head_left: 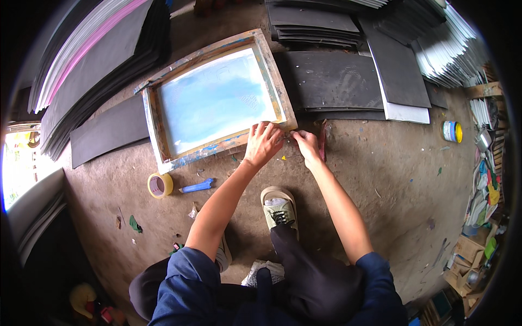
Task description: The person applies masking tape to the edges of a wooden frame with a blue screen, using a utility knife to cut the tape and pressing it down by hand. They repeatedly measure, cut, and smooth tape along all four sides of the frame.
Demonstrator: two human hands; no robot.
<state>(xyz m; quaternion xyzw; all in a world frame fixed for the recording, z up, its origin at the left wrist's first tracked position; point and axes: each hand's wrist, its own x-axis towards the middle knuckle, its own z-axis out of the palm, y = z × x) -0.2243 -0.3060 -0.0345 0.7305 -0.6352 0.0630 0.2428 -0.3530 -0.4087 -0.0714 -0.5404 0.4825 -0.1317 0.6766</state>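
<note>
A paint-stained wooden screen printing frame [215, 148] lies tilted on the concrete floor, with a pale blue and white panel [215, 98] inside its border. My left hand [265, 142] is at the frame's near right corner, its bent fingers gripping over the wooden rim. Just right of that corner, my right hand [308, 145] is closed in a pinch against the frame's edge. What lies between its fingertips is too small to make out. A dark red strip [325, 140] shows beside the right hand, partly hidden.
Left of my left forearm lie a yellowish tape roll [160, 186] and a blue utility knife [197, 186]. Dark sheets are stacked at the left [100, 68] and far right [334, 81]. A blue and yellow can [452, 132] sits at the right. My shoe [279, 209] stands below my hands.
</note>
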